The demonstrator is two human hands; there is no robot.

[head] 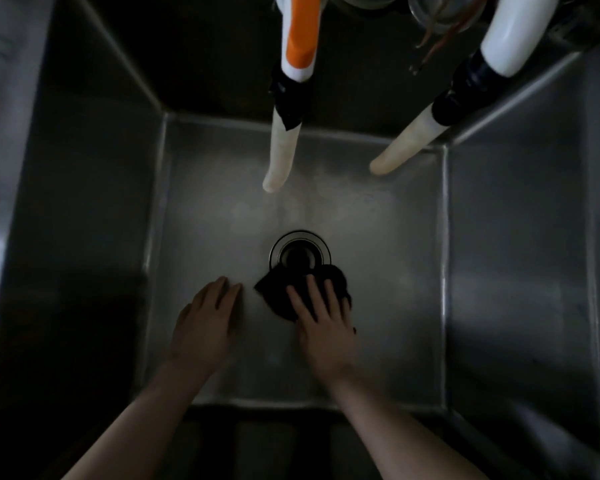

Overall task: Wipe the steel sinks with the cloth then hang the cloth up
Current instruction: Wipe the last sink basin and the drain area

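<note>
Pressing the black cloth (274,296) at the drain (300,256) rim with spread fingers, the right hand (326,327) may snag it there; the left hand (207,320) lies flat, holding nothing, left of the drain.

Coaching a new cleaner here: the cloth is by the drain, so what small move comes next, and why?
Probably slide the right hand with the cloth away from the drain across the sink floor: its flat fingers press the cloth down, and it covers only a small patch.
</note>
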